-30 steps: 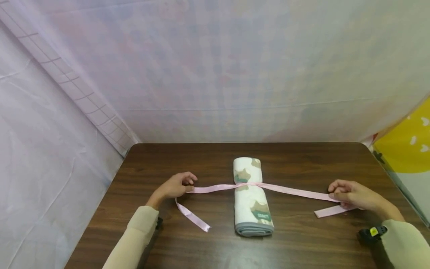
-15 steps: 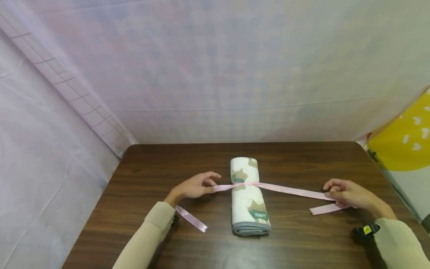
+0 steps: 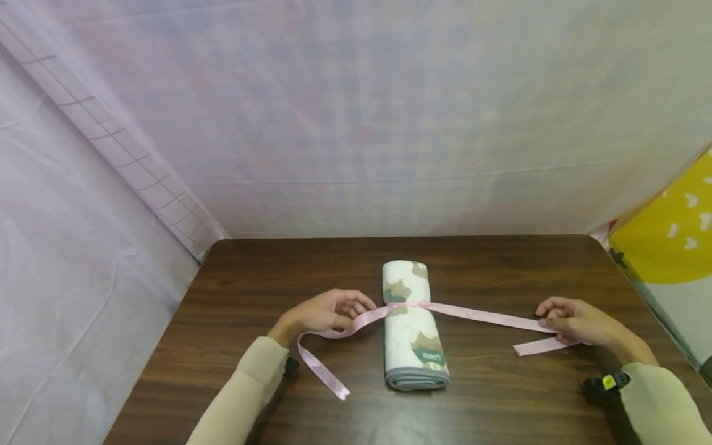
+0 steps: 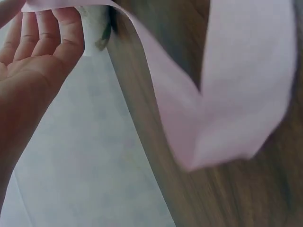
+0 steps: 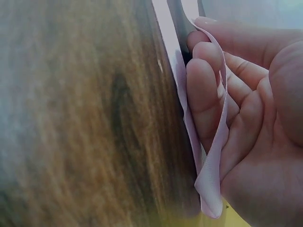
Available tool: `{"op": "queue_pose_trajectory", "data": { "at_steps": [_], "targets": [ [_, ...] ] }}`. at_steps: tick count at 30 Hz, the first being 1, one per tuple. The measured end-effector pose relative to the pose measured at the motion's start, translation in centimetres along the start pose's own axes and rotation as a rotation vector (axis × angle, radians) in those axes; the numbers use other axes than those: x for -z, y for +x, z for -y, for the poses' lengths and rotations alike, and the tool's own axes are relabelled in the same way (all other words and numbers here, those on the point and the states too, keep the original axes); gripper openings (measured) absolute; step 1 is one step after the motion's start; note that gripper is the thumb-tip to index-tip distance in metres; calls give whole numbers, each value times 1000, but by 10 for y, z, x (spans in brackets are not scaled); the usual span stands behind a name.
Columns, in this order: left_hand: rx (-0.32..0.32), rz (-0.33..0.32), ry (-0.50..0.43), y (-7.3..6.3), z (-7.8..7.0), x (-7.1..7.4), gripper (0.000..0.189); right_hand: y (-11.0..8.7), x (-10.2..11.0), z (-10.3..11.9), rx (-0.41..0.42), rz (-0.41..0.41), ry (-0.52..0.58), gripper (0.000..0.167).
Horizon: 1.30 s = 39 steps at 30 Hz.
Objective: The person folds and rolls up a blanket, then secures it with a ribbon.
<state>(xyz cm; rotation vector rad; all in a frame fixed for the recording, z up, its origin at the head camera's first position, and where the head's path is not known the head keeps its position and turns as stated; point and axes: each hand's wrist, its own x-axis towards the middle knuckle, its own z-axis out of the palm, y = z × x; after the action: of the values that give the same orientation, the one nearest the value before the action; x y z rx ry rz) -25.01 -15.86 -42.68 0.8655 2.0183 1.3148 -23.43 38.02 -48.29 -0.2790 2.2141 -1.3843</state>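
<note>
A rolled towel [image 3: 414, 343], white with tan and green patches and a grey edge, lies on the brown table. Around its middle runs a pink ribbon [image 3: 484, 316], crossed on top and stretching out to both sides. Left of the towel, my left hand [image 3: 322, 312] holds the ribbon near the roll, its fingertips close to the towel's side. That side sags, and a loose tail [image 4: 241, 85] hangs down in the left wrist view. Far to the right, my right hand [image 3: 584, 322] pinches the other side between thumb and fingers; its tail [image 5: 220, 118] loops past the palm.
The wooden table [image 3: 267, 266] ends at a pale, checked cloth backdrop [image 3: 356, 154]. White sheeting [image 3: 72, 259] hangs along the left, and a yellow patterned cloth [image 3: 667, 235] is at the right.
My left hand has moved right along the ribbon, toward the towel. The ribbon on that side has gone from straight to slack. My right hand stays nearly in place.
</note>
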Motion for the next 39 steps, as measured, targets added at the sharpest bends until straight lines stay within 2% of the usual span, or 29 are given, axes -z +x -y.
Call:
{"op": "queue_pose_trajectory", "data": {
  "at_steps": [6, 10, 17, 21, 25, 32, 39],
  "targets": [
    [-23, -16, 38, 4, -5, -4, 37, 0, -1, -2, 3, -10, 5, 28],
    [-43, -61, 46, 8, -9, -6, 34, -1, -1, -2, 2, -12, 10, 29],
    [-45, -153, -19, 14, -15, -10, 26, -1, -2, -3, -4, -23, 13, 29],
    [-30, -148, -38, 15, -18, -9, 29, 0, -2, -3, -4, -24, 23, 28],
    [-39, -155, 8, 16, -20, -11, 30, -1, -2, -4, 4, -27, 18, 28],
    [-104, -255, 48, 23, -20, -16, 16, -2, -2, -3, 7, -40, 0, 28],
    [-189, -351, 104, 26, -18, -18, 10, -1, -4, -6, 10, -64, 1, 27]
  ]
}}
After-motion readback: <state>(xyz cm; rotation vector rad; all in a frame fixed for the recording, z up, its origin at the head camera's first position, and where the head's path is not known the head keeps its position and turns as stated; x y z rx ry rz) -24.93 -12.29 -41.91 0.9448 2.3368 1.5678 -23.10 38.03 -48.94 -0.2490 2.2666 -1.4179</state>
